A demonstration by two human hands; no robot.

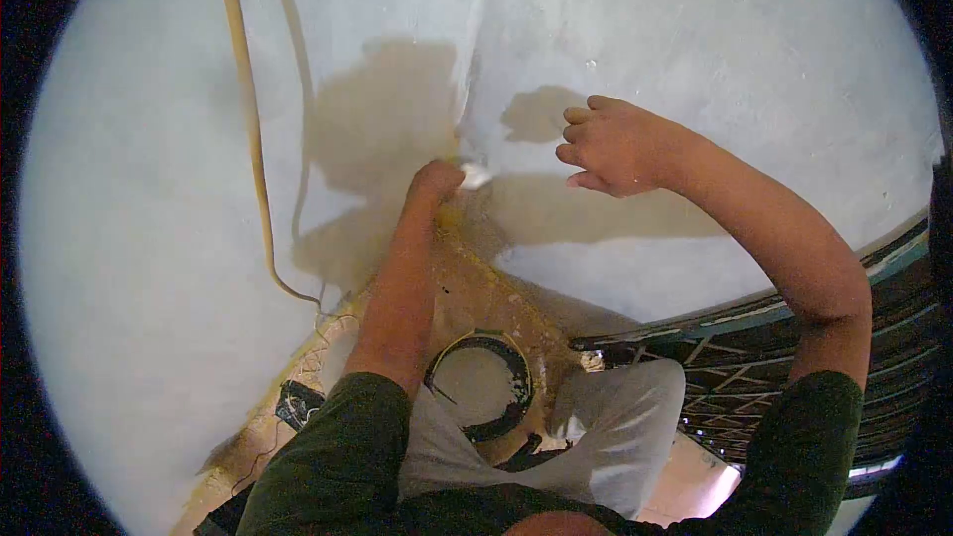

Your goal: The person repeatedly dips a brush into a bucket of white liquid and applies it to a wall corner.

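My left hand (435,182) is closed at the inner corner where two pale wall faces meet. A small whitish thing (475,176) shows at its fingertips, blurred, so its kind cannot be made out. Further right, my right hand (617,147) is held in front of the right wall face (715,30), back of the hand towards me. Its fingers are loosely bent and slightly apart, with nothing visible in them. Below, between my legs, a round black bucket (523,382) holds a greyish mass (475,383).
A tan cable or hose (250,129) hangs down the left wall face (129,189). Dark slatted, lattice-like panels (735,367) lie at the right. The brown floor (467,283) is stained near the corner. A black object (298,404) and thin wires lie at lower left.
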